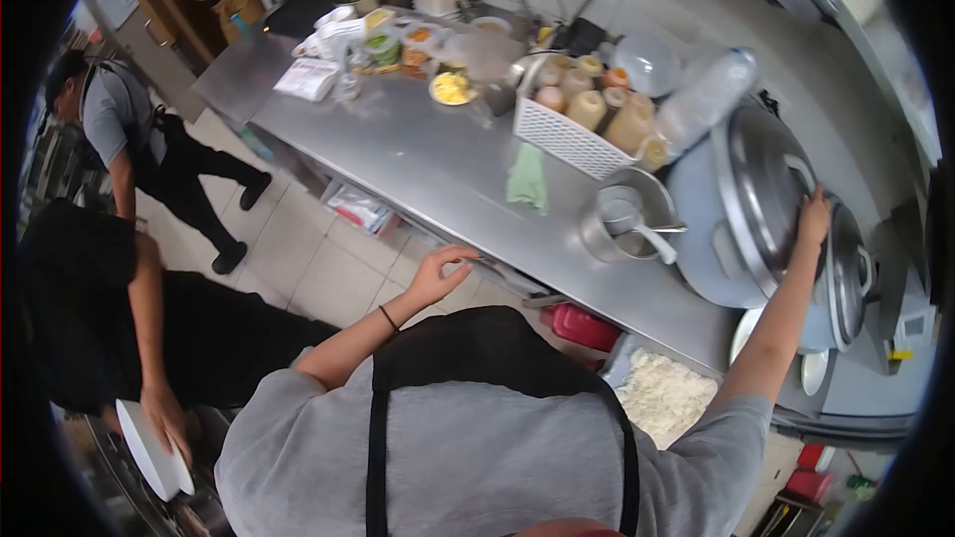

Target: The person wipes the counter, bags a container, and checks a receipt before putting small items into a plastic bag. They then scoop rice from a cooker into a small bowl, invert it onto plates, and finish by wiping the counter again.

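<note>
My right hand (814, 219) reaches out to the right, its fingers at the handle of a large metal pot lid (761, 189). The lid sits tilted in view on a big grey pot (696, 229). My left hand (443, 274) hovers in front of the counter edge, fingers loosely bent and apart, with nothing visible in it. Beside the big pot is a steel pot (599, 237) holding a white-handled ladle or scoop (652, 241). A second lidded pot (846, 273) stands just right of my right hand.
On the steel counter (418, 159) are a white basket (567, 139) of sauce bottles, a green cloth (527, 179) and a bowl of yellow food (452, 89). A container of white food (662, 398) sits below. One person (129, 119) stands left; another holds a white dish (149, 452).
</note>
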